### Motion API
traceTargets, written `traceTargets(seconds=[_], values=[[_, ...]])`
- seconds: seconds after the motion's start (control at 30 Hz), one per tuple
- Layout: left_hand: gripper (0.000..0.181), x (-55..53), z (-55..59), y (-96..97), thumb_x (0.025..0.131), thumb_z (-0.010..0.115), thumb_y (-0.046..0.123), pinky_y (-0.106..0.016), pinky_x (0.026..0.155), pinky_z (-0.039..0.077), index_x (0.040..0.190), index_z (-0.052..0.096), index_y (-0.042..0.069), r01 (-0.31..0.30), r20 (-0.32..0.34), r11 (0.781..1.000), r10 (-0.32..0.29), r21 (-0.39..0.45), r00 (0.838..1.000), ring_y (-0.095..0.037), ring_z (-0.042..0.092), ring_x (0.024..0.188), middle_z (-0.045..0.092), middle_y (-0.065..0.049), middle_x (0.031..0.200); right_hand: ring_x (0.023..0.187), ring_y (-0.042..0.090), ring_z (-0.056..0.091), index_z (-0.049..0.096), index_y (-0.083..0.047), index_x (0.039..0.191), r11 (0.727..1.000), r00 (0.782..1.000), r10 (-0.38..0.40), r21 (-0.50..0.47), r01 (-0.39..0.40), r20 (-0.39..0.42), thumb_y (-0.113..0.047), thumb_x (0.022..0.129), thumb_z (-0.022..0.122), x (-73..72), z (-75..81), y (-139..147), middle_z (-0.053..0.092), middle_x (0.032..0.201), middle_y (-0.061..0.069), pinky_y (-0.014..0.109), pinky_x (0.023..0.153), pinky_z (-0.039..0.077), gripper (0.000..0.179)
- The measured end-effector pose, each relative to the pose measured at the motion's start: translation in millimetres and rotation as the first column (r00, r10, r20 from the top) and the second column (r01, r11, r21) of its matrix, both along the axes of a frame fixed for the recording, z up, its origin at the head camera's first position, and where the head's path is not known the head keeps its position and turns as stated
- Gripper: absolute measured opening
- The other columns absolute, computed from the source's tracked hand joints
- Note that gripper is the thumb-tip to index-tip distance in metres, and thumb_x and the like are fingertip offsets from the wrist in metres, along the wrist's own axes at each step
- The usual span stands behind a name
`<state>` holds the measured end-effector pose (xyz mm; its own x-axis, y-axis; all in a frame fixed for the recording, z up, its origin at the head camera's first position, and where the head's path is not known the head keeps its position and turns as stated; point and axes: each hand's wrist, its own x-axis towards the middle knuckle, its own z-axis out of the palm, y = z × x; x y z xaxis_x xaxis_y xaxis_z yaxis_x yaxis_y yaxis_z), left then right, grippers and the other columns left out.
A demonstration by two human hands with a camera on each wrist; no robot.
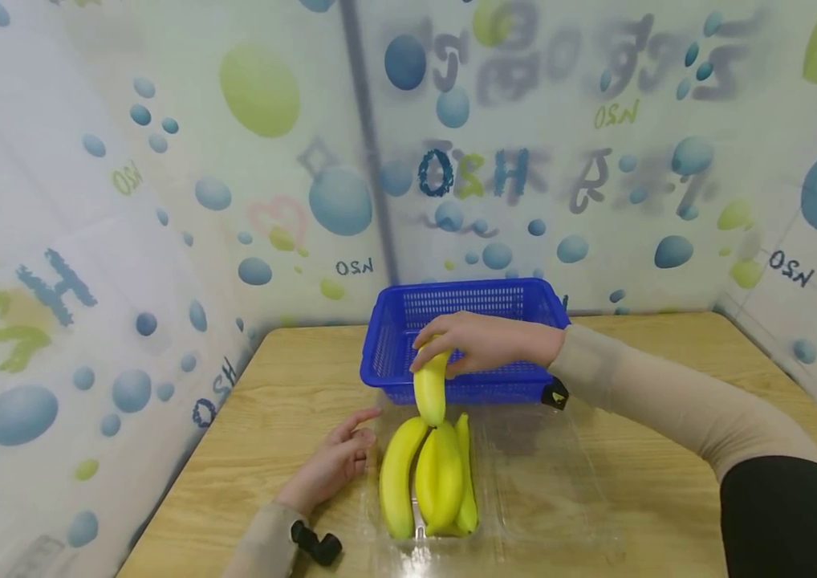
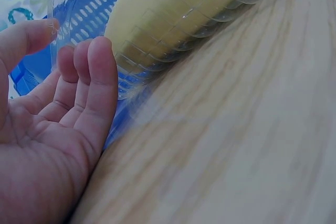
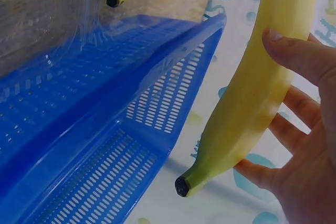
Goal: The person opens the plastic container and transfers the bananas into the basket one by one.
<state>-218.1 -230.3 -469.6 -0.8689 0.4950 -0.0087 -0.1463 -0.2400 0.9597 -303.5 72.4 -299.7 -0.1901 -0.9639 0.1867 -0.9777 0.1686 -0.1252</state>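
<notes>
My right hand (image 1: pixel 468 341) holds a yellow banana (image 1: pixel 431 392) between thumb and fingers, over the front rim of the blue basket (image 1: pixel 374 353). In the right wrist view the banana (image 3: pixel 252 87) shows a dark tip at its lower end. Several more bananas (image 1: pixel 397 482) lie side by side in the left half of a clear plastic container (image 1: pixel 546 490). My left hand (image 1: pixel 336 457) is at that container's left side, fingers loosely bent and holding nothing. In the left wrist view, the left hand's fingertips (image 2: pixel 101 51) are right at the clear ridged wall.
The slotted blue basket stands behind the clear container, near the back edge of the wooden table (image 1: pixel 307 361). A wall sheet (image 1: pixel 293 160) with blue and green dots rises behind and beside the table. A black wrist-worn device (image 1: pixel 318 543) sits near the left sleeve.
</notes>
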Motion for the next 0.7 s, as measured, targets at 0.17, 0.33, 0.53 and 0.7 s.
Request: traceTargets(seconds=[0.17,0.33,0.53,0.7], values=[[0.051,-0.7,-0.4,-0.8,0.100,0.043,0.002,-0.024,0.066,0.053,0.148,0.025,0.001,-0.005,-0.014,1.000,0.005,-0.003,1.000,-0.007,0.056,0.072,0.053,0.001,0.094,0.123,0.025,0.049,0.065,-0.022,0.127,1.000,1.000,-0.019,-0.001,0.019,0.015,-0.011,0.087,0.072,-8.3,-1.8,-2,0.056,0.131,0.007,0.038,0.100,0.044,0.042],[0.053,0.1,0.2,-0.5,0.100,0.043,0.002,-0.023,0.065,0.052,0.148,0.021,-0.001,-0.012,-0.006,1.000,0.012,-0.024,1.000,-0.006,0.054,0.071,0.053,0.002,0.093,0.125,0.025,0.048,0.065,-0.021,0.128,0.999,0.999,-0.047,0.004,0.046,0.028,-0.010,0.088,0.072,-16.6,-4.4,-6,0.055,0.133,0.008,0.038,0.101,0.044,0.042],[0.053,1.0,0.7,-0.2,0.100,0.044,0.002,-0.023,0.065,0.052,0.149,0.022,0.000,-0.023,0.005,0.999,0.023,-0.040,1.000,-0.006,0.054,0.070,0.052,0.003,0.093,0.125,0.027,0.048,0.065,-0.020,0.127,0.997,0.997,-0.073,-0.005,0.073,0.028,-0.011,0.087,0.073,-25.7,-4.7,-11,0.055,0.133,0.009,0.042,0.102,0.042,0.043],[0.056,-0.1,1.1,0.5,0.100,0.044,0.003,-0.024,0.066,0.052,0.150,0.017,-0.002,-0.015,0.008,0.999,0.015,-0.035,1.000,-0.007,0.054,0.071,0.052,0.002,0.093,0.125,0.026,0.047,0.064,-0.021,0.128,0.994,0.994,-0.105,0.014,0.104,0.042,-0.012,0.087,0.073,-33.5,-4.5,-11,0.055,0.133,0.007,0.040,0.102,0.043,0.043]])
